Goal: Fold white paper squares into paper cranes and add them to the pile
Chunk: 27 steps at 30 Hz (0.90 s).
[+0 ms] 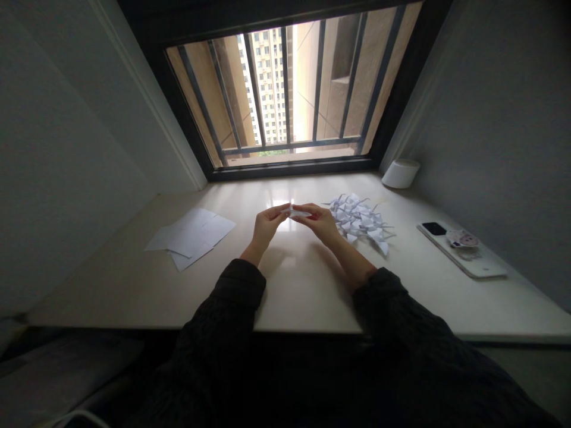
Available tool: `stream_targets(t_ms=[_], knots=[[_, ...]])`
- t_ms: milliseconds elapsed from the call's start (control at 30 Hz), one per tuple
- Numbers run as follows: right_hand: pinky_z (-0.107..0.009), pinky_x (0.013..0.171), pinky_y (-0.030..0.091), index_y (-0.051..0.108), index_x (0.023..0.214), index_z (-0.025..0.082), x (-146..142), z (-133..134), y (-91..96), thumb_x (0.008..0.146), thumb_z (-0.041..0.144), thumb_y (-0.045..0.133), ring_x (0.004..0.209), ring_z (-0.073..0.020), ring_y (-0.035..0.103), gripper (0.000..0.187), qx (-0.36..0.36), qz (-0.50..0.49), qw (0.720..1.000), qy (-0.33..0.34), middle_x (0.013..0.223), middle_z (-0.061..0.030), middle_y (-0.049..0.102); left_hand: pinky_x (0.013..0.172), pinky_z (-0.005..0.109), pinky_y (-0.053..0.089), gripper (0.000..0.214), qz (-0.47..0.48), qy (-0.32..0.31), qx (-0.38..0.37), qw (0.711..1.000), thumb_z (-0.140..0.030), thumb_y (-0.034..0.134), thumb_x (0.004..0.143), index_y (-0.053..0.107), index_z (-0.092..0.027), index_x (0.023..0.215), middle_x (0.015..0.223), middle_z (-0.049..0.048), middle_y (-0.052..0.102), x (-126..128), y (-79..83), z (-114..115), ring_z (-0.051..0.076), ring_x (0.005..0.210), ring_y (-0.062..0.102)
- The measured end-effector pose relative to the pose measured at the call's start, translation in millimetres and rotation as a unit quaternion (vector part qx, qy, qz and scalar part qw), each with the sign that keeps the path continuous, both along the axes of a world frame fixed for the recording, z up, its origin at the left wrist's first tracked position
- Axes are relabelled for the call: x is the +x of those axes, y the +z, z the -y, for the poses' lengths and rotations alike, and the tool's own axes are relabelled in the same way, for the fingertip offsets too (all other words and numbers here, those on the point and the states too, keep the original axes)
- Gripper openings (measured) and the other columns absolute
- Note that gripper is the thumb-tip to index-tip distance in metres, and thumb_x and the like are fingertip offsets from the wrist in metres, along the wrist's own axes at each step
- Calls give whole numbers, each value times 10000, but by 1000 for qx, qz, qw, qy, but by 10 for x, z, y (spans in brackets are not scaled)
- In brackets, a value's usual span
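Observation:
Between my fingertips is a small folded piece of white paper (300,213), raised over the middle of the sill. My left hand (268,221) pinches its left end. On the other end, my right hand (320,220) has its thumb and fingers closed, covering part of the paper. The folds are too small to make out. Just beyond my right wrist lies a heap of white paper cranes (359,219). Several flat white paper sheets (191,235) overlap one another to the left of my hands.
A phone (464,252) with a round grip on its back lies at the right. In the far right corner stands a white cylindrical object (400,173). The pale sill (294,297) meets a barred window (285,89) at the back and walls at both sides.

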State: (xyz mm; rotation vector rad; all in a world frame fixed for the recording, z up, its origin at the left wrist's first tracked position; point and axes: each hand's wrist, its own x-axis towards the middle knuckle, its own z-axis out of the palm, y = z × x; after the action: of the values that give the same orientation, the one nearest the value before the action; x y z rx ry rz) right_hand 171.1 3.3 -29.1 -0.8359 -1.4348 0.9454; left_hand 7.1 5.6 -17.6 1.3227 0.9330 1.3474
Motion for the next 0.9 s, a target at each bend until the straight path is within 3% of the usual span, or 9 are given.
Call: stream_targets(t_ms=[267,667,900], knots=[[-323,695,549,720,1012,281,14,0,-3,670,458,755,857,-191,642,388,34,56,997,-27,971,-42,675,879,372,499,402,-9,9,6,1000,-391,775,653,731,-193,1000,1035,94,721,-9,-26,-23,214,931,660],[-342,722,550,720,979,247,-33,36,31,668,442,753,851,-202,664,369,-15,-11,1000,-6,964,-47,718,957,406,489,384,-70,29,98,992,-371,761,680,726,-218,1031,1054,72,717,-17,-63,-8,242,992,661],[-345,744,546,745,873,250,2,-27,-47,701,449,730,859,-203,667,264,13,2,998,-60,917,-40,725,923,387,510,357,-73,8,109,991,-378,747,701,728,-209,1014,1021,77,725,19,-8,41,231,963,676]])
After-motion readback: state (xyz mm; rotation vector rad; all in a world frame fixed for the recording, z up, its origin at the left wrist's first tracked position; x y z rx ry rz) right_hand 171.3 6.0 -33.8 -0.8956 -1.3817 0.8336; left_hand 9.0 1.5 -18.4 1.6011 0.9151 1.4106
